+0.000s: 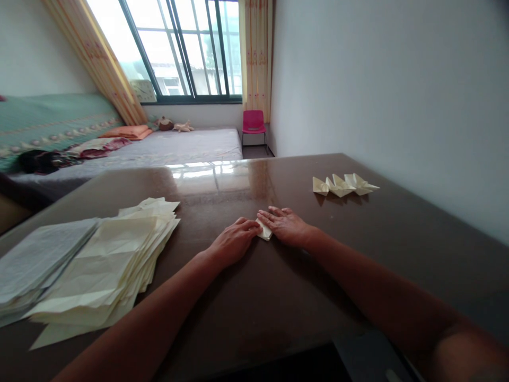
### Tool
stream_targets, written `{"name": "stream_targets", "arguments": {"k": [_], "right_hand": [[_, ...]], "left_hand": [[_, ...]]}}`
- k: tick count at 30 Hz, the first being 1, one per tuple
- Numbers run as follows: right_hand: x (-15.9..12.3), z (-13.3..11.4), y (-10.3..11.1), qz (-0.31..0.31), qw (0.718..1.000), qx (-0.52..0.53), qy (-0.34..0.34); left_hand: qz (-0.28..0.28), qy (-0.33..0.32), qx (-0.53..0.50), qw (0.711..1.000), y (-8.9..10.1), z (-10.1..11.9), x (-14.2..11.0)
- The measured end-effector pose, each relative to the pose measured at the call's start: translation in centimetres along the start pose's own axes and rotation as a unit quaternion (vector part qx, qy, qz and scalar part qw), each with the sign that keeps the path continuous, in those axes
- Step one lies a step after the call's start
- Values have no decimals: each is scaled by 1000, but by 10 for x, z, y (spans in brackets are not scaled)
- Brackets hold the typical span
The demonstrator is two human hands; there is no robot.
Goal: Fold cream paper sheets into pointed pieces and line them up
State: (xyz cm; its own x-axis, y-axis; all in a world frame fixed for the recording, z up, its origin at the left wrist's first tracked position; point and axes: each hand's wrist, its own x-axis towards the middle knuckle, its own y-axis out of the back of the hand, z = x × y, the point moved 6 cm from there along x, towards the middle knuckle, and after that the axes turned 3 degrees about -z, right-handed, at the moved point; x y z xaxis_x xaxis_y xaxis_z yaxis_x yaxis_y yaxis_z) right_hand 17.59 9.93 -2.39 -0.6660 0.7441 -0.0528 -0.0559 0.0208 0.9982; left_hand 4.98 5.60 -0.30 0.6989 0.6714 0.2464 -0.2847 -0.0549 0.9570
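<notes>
A small folded paper (265,231) is touched by both hands at the middle of the brown counter (222,323)
The paper's left side is met by the left hand (234,240), its fingers bent; whether the edge is pinched by them cannot be made out. Its right side is partly covered by the right hand (289,227), whose fingers are stretched out flat. To the left, a loose stack of creased cream sheets (115,254) is laid beside a pile of greyish sheets (43,260), and farther off to the right a row of pointed folded pieces (342,185) is set
</notes>
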Motion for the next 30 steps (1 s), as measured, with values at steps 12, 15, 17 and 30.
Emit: {"name": "stream_targets", "arguments": {"k": [12, 15, 17, 30], "right_hand": [[-22, 0, 42, 49, 996, 57, 55], [-22, -6, 37, 24, 993, 62, 102], [-21, -7, 34, 12, 992, 59, 111], [-3, 6, 29, 77, 971, 202, 100]], "left_hand": [[-2, -7, 10, 1000, 3, 5, 0], [-2, -1, 1, 1000, 5, 7, 2], [-1, 2, 1, 1000, 5, 7, 3], [21, -8, 0, 1000, 4, -20, -7]]}}
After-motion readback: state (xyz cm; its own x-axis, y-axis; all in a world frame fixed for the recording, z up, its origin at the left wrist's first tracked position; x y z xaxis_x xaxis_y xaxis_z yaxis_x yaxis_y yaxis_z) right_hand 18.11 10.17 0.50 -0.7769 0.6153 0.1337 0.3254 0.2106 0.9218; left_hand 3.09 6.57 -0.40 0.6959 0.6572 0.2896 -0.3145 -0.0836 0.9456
